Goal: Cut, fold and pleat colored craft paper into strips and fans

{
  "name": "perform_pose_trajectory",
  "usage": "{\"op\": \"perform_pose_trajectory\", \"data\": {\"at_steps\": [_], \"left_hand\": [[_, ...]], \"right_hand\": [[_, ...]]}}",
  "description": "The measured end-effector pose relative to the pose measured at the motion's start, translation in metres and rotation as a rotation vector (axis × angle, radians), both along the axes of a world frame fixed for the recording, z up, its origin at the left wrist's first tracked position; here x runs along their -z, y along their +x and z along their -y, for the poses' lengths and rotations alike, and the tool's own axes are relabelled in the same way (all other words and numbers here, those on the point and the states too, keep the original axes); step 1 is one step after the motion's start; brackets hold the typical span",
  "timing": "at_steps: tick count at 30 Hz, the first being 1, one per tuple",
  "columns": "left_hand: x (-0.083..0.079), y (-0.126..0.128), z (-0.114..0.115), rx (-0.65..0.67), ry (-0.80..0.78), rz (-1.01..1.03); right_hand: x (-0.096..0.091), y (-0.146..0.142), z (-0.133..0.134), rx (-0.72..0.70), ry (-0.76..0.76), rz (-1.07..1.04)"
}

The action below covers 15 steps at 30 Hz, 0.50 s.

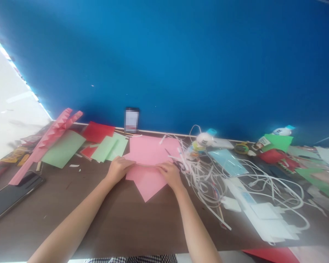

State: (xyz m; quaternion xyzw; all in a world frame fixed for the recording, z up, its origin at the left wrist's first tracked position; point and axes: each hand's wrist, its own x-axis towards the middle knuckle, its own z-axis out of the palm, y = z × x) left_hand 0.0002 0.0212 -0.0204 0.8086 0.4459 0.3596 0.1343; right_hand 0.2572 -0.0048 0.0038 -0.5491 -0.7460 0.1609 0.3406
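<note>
Pink paper [146,179] lies before me on the brown table, one pointed corner towards me. My left hand [120,169] pinches the left end of a narrow pink folded edge, and my right hand [168,172] pinches its right end. That edge runs nearly straight between my fingertips. More pink paper [150,148] spreads flat behind it; whether the sheets are joined I cannot tell. White paper strips [181,155] lie close to my right hand. Left of my left hand are light green sheets [105,148].
A pleated pink paper piece [50,137] and a dark phone [15,191] are at left. On the right lie tangled white cables [208,186], a power strip [252,212] and a white glue bottle [204,139]. Another person's hand [327,179] shows at far right. A blue panel [164,65] stands behind.
</note>
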Motion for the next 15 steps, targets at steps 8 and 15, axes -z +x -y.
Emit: {"op": "perform_pose_trajectory", "data": {"at_steps": [8, 15], "left_hand": [[0.006, 0.000, 0.007, 0.058, 0.322, 0.034], [-0.004, 0.002, 0.001, 0.007, 0.345, -0.195]], "right_hand": [[0.006, -0.007, 0.005, 0.014, 0.317, -0.023], [0.013, 0.002, -0.003, -0.121, 0.332, 0.278]]}}
